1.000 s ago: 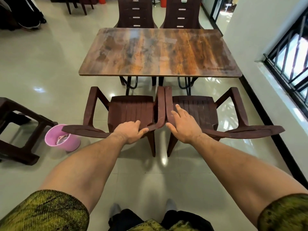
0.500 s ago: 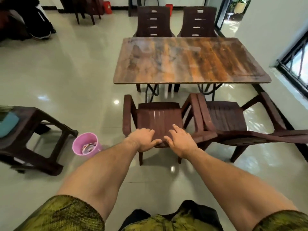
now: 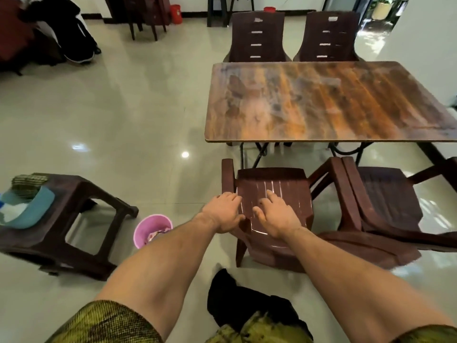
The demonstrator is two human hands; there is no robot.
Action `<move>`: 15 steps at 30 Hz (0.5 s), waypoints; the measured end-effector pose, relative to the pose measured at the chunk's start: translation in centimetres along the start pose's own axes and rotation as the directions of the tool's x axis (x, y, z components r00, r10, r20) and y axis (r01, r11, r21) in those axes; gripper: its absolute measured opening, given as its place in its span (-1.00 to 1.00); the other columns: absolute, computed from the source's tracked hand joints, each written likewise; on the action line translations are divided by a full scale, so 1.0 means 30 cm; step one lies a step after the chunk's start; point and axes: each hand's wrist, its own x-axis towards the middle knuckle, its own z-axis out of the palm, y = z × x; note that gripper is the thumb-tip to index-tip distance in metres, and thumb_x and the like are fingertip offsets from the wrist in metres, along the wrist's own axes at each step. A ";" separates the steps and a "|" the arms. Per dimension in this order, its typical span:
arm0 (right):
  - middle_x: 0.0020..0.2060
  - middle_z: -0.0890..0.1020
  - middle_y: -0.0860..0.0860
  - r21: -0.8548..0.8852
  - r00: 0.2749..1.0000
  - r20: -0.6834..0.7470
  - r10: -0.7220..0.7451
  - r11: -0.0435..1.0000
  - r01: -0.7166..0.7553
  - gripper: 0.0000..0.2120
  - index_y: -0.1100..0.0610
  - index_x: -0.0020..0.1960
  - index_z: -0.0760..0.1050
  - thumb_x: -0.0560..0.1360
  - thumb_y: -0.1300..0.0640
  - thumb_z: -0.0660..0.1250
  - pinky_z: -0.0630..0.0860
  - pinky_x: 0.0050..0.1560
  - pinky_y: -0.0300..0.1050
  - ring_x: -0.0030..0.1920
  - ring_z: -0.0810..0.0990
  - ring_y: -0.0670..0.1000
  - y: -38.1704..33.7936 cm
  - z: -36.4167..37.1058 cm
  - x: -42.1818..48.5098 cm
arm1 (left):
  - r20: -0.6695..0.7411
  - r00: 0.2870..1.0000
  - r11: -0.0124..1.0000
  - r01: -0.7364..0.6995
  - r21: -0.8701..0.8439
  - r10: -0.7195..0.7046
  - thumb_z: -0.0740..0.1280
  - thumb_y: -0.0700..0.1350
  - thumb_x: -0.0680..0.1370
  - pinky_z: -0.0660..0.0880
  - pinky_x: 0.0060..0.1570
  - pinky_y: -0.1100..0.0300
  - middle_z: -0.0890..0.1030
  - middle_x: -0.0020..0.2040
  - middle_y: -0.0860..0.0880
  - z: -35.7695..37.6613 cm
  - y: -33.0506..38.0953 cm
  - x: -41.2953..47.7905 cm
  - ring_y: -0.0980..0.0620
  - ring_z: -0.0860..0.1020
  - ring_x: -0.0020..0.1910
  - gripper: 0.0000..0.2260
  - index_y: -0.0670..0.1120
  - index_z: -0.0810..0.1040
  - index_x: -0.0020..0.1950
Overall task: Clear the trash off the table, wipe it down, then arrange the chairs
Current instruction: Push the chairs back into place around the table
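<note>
On my far left stands a dark stool [image 3: 81,194] with a folded blue cloth [image 3: 32,209] on top. It is well apart from anything I need to move. Just right of it, near my left forearm, sits the pink bin [image 3: 150,229] with scraps inside. It is on the floor beside the chair's left rear leg but not in the push path.

My left hand [image 3: 223,211] wraps the left upper corner of the near-left chair [image 3: 277,186], fingers over the backrest and thumb tucked at its edge. My right hand [image 3: 274,216] lies flat on the same backrest just beside it, fingers spread and holding nothing.

What matters is that the chair sits straight ahead of both hands, between me and the bench [image 3: 321,102]. Its seat faces the bench and runs front to back away from me. Its front stops just short of the bench's near edge, by the left corner. I judge the next move to be a straight push forward, both hands equally placed.

The black bench legs [image 3: 257,152] stand right in front of the seat and could catch it. On the right, the near-right chair [image 3: 385,201] has its armrest hard against this chair's, so the two may drag together. Two far chairs [image 3: 257,38] stand tucked in behind the bench, whose top looks free of trash.
</note>
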 end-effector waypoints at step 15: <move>0.62 -0.01 0.12 0.044 0.963 -0.101 0.249 0.968 -0.245 -0.42 0.05 0.61 0.03 0.67 -0.16 -0.04 0.02 0.56 0.21 0.60 0.00 0.16 -0.216 -0.098 0.544 | 0.068 0.993 0.989 -0.101 0.106 0.094 0.08 0.13 0.69 -0.03 0.59 0.01 0.08 0.65 -0.05 -0.282 -0.442 0.457 -0.04 0.03 0.63 -0.42 -0.08 0.08 0.64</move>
